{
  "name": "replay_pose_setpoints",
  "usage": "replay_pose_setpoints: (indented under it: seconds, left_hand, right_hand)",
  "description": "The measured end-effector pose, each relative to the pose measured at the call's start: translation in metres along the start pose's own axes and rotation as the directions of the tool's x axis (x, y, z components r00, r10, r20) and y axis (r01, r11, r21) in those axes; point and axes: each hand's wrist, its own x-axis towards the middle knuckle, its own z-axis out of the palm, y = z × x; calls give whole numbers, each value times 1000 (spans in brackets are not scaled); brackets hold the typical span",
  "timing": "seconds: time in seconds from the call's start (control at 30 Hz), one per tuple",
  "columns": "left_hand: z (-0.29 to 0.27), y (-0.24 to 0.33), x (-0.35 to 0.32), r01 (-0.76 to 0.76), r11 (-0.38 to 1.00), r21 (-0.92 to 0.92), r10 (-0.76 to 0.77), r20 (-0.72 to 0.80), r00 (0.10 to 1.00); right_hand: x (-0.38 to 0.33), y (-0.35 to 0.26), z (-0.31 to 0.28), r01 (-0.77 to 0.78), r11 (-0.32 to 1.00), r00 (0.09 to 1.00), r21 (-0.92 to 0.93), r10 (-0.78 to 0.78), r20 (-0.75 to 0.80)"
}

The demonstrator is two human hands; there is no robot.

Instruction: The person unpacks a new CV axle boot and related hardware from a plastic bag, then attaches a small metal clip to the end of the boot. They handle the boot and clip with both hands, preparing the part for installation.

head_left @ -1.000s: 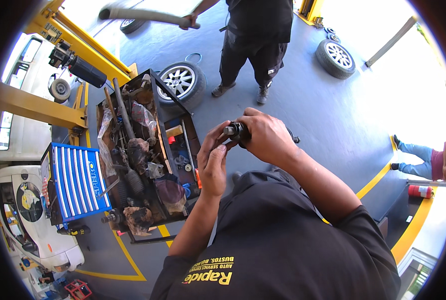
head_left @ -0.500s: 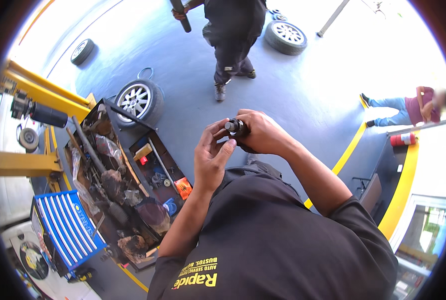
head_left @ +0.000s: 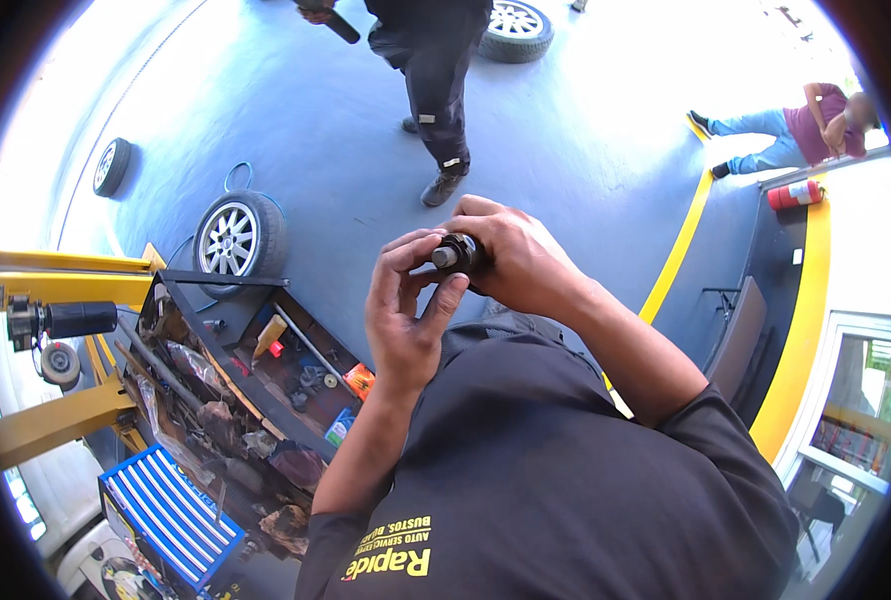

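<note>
In front of my waist I hold a black cylindrical tool (head_left: 478,256) with a grey metal tip facing my left hand. My right hand (head_left: 522,258) wraps around its body, which hides most of the tool. The fingers and thumb of my left hand (head_left: 406,310) curl around the tip end, the fingertips on its upper side and the thumb just below it. What kind of tool it is cannot be made out.
On my left stands a dark metal bin (head_left: 311,395) of worn parts, beside a blue tool chest (head_left: 171,515) and a yellow lift arm (head_left: 61,420). A wheel (head_left: 231,240) lies beyond the bin. A person (head_left: 436,90) walks ahead; another (head_left: 816,130) stands right, near a fire extinguisher (head_left: 796,195).
My view has shifted, so the bin and chest sit lower and the far wheels further left and up. The person ahead has taken a step. Both my hands keep their hold on the tool.
</note>
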Motion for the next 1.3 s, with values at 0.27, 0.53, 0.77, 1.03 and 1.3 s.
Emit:
replay_pose_setpoints:
  seconds: [0.27,0.53,0.77,1.03,1.3]
  left_hand:
    - [57,-27,48,-69,990,122,58,89,994]
    - [120,-61,96,-3,991,133,-16,143,990]
    - [180,-92,145,51,994,101,-81,320,944]
    - [237,-129,201,170,983,72,-184,454,872]
    - [279,-154,270,148,986,77,-167,494,854]
  right_hand:
    - [4,63,-47,106,989,978,-99,-122,-167]
    - [0,129,-100,34,995,961,-93,-58,-269]
    - [-18,179,-147,-113,994,925,10,109,-363]
    - [-16,220,-196,-373,928,855,18,351,-383]
    - [21,251,-227,-490,865,742,105,478,-470]
